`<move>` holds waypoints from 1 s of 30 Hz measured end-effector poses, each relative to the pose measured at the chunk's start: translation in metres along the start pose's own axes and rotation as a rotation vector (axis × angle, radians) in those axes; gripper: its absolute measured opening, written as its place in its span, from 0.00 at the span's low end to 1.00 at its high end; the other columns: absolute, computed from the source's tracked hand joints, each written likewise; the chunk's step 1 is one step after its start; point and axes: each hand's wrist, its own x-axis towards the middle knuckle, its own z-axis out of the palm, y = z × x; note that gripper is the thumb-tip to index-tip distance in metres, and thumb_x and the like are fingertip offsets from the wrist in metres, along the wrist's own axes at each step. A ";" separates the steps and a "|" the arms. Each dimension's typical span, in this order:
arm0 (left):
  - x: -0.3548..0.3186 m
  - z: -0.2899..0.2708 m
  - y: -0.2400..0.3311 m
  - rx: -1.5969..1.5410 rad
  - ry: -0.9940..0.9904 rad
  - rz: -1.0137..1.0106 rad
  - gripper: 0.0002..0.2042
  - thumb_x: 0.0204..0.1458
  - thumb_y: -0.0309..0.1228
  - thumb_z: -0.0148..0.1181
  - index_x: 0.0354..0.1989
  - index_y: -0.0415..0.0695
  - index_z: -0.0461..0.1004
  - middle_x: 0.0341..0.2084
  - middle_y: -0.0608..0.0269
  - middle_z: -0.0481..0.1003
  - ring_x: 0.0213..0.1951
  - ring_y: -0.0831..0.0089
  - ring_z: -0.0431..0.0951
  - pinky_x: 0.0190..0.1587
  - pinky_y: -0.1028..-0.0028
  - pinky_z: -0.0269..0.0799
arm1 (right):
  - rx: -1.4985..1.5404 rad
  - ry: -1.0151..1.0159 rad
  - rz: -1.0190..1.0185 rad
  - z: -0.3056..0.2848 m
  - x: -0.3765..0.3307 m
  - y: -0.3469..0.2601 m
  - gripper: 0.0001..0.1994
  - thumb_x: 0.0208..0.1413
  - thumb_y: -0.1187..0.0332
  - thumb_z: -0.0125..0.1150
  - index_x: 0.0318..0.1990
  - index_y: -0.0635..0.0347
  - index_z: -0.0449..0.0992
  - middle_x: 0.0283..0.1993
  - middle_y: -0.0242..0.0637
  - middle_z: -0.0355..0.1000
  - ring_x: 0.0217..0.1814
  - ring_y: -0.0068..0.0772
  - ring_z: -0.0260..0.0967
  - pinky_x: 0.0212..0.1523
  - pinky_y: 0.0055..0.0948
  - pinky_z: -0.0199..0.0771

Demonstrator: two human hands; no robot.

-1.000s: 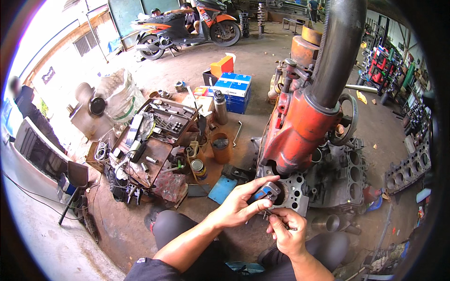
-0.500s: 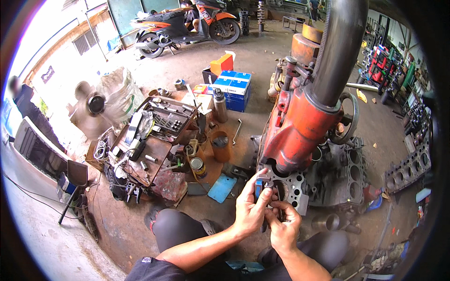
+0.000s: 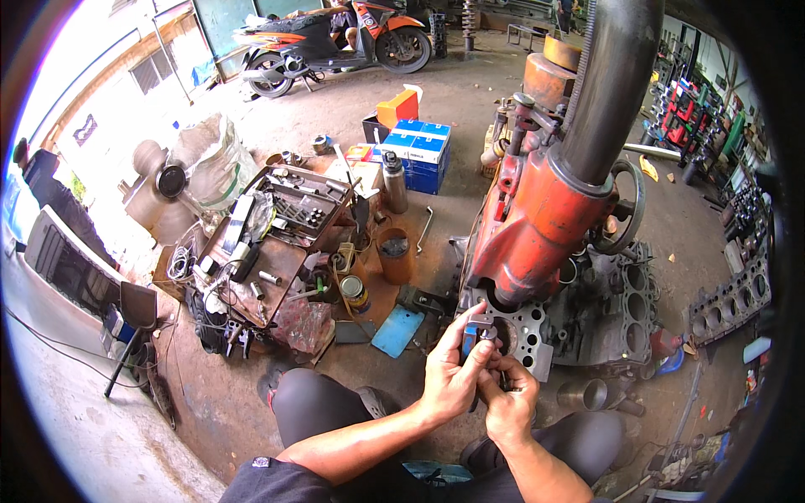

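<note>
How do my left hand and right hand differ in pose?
The left hand has its index finger stretched out along the blue tool, while the right hand has its fingers curled in. The left hand reaches farther up the picture; the right hand sits a little lower. Both are bare and close together at the tool.

Blue and grey tool, red machine

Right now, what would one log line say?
left hand: holds blue-and-grey tool | right hand: curled close beside; hold unclear | nearby: red machine, holed metal block
</note>
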 end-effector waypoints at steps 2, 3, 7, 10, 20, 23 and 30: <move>-0.001 0.000 0.000 0.002 -0.009 0.015 0.29 0.64 0.34 0.57 0.69 0.37 0.55 0.38 0.62 0.75 0.39 0.79 0.75 0.45 0.77 0.75 | 0.008 -0.011 -0.008 0.000 0.000 0.000 0.05 0.53 0.80 0.68 0.36 0.66 0.78 0.29 0.21 0.66 0.28 0.10 0.58 0.29 0.15 0.60; -0.001 0.000 0.000 0.002 -0.007 0.011 0.29 0.64 0.34 0.57 0.69 0.37 0.55 0.38 0.62 0.75 0.39 0.79 0.75 0.45 0.77 0.74 | 0.009 -0.019 -0.004 0.000 -0.001 0.000 0.05 0.53 0.80 0.68 0.36 0.66 0.78 0.29 0.22 0.66 0.28 0.10 0.58 0.29 0.15 0.60; 0.000 -0.002 0.000 0.008 -0.009 0.015 0.29 0.64 0.34 0.57 0.69 0.37 0.55 0.38 0.62 0.75 0.38 0.80 0.74 0.44 0.77 0.74 | -0.002 -0.044 -0.020 -0.001 -0.001 0.000 0.04 0.54 0.79 0.67 0.36 0.66 0.78 0.29 0.22 0.66 0.29 0.10 0.58 0.30 0.15 0.60; 0.000 -0.003 -0.001 -0.016 -0.025 0.007 0.26 0.63 0.30 0.56 0.69 0.42 0.58 0.41 0.65 0.74 0.41 0.81 0.73 0.46 0.78 0.72 | 0.000 -0.046 0.004 -0.001 0.000 0.000 0.05 0.54 0.79 0.68 0.37 0.66 0.78 0.30 0.22 0.66 0.29 0.10 0.58 0.30 0.15 0.59; -0.002 -0.004 -0.003 -0.018 -0.033 0.007 0.26 0.63 0.29 0.57 0.69 0.44 0.59 0.40 0.66 0.74 0.41 0.82 0.73 0.46 0.79 0.72 | -0.019 -0.030 0.015 -0.004 0.000 0.004 0.06 0.53 0.80 0.68 0.38 0.66 0.78 0.30 0.21 0.66 0.29 0.10 0.57 0.30 0.15 0.58; -0.001 -0.003 -0.002 0.027 -0.018 0.005 0.29 0.64 0.35 0.56 0.69 0.37 0.56 0.37 0.61 0.75 0.39 0.78 0.75 0.44 0.77 0.74 | -0.007 -0.036 0.043 -0.005 -0.001 0.003 0.06 0.53 0.79 0.68 0.38 0.66 0.78 0.29 0.21 0.66 0.29 0.10 0.57 0.30 0.15 0.58; 0.001 -0.002 0.004 0.024 -0.021 0.023 0.30 0.62 0.38 0.59 0.68 0.37 0.57 0.36 0.61 0.74 0.37 0.78 0.74 0.41 0.77 0.73 | -0.100 -0.039 -0.007 -0.003 0.001 -0.001 0.07 0.51 0.77 0.70 0.37 0.66 0.79 0.29 0.24 0.68 0.30 0.13 0.61 0.33 0.18 0.63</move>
